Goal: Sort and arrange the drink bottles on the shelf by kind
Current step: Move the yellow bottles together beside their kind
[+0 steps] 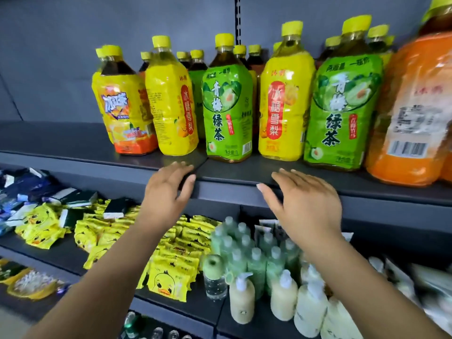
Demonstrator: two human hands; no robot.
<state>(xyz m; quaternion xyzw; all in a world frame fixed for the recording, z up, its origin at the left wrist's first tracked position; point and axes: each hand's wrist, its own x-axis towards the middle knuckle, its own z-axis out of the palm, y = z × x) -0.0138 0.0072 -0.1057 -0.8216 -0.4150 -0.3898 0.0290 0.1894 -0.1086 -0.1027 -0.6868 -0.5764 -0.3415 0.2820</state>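
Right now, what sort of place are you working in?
Most likely a small shop, or a mock-up of one: dark tiered shelving, a row of labelled, barcoded tea bottles, and lower down heaps of duck-print packets beside pump bottles.

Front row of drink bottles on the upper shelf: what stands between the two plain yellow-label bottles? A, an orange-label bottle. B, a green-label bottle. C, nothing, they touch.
B: a green-label bottle stands between the left yellow-label bottle and the right yellow-label bottle.
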